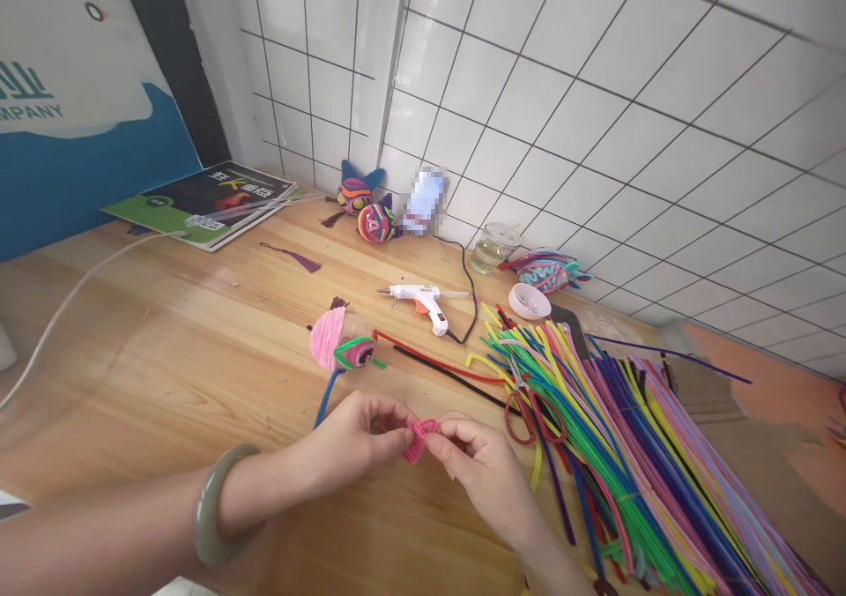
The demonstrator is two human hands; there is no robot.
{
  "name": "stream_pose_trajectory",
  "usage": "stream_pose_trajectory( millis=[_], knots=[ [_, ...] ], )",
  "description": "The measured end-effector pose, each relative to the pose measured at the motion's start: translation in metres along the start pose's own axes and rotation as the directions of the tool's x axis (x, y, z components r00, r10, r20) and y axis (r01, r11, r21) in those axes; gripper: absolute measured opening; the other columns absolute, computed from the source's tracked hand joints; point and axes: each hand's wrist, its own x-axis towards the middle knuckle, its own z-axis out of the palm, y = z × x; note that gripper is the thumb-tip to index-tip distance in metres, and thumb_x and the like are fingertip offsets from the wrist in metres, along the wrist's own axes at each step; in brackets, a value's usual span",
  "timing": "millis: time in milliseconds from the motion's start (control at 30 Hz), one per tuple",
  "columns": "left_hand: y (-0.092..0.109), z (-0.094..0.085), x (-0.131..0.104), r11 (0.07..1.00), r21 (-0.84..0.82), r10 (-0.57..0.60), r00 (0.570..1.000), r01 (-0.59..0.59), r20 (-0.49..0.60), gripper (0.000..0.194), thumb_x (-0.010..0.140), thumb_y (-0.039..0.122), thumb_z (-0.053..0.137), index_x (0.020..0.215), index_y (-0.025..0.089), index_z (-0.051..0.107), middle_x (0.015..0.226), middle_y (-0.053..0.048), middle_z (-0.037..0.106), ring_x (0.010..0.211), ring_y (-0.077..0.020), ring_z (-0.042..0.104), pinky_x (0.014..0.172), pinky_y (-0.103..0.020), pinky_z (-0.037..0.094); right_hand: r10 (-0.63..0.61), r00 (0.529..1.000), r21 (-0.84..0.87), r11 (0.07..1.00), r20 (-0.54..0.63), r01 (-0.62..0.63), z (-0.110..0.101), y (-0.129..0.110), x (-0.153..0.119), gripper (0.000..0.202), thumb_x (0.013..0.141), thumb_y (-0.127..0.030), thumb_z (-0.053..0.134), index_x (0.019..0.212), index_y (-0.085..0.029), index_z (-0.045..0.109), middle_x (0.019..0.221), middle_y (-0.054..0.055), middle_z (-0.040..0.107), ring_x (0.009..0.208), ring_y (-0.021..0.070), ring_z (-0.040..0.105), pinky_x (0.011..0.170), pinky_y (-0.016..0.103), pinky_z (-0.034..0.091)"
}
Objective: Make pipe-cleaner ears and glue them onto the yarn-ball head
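Between both hands is a small bent piece of pink pipe cleaner (416,442), folded into close rows with a loop at the top. My left hand (370,433), with a green bangle (210,512) on its wrist, pinches the piece from the left. From the right, my right hand (479,464) pinches its looped end between thumb and fingertips. Just beyond the hands lies a round craft piece (327,338), partly wrapped in pink, with a green-edged eye shape on it. A blue pipe cleaner (325,400) sticks out below it toward my left hand.
A white glue gun (423,301) lies on its side, its black cord (472,301) running back. Red-handled scissors (529,406) rest on a large pile of coloured pipe cleaners (621,437). Behind stand a glass jar (493,250), a small bowl (529,301), finished fish crafts (550,270) and a phone (425,199).
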Motion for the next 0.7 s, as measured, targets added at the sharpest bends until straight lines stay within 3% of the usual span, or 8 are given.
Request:
stream_pose_trajectory(
  millis=[300,700],
  knots=[
    [-0.003,0.001,-0.001,0.992,0.122,0.019,1.000,-0.015,-0.025,0.027,0.080,0.035,0.050,0.085,0.013,0.065,0.075,-0.004,0.065,0.069,-0.0148,0.057,0.063,-0.021,0.044,0.007,1.000,-0.100,0.995,-0.001,-0.007,0.004,-0.003,-0.001,0.034,0.084,-0.040,0.047,0.064,-0.016,0.061,0.052,-0.004,0.039,0.049,0.0095,0.039,0.047,0.022,0.031],
    [-0.010,0.000,0.001,0.995,0.099,0.032,0.999,-0.033,0.012,0.018,0.080,0.025,0.049,0.080,0.013,0.063,0.075,-0.002,0.063,0.070,-0.0135,0.056,0.066,-0.022,0.044,-0.151,0.979,-0.277,0.955,-0.133,0.110,0.011,0.003,-0.003,0.027,0.086,-0.027,0.045,0.067,-0.016,0.060,0.065,0.002,0.056,0.062,0.0132,0.053,0.057,0.022,0.038]
  ],
)
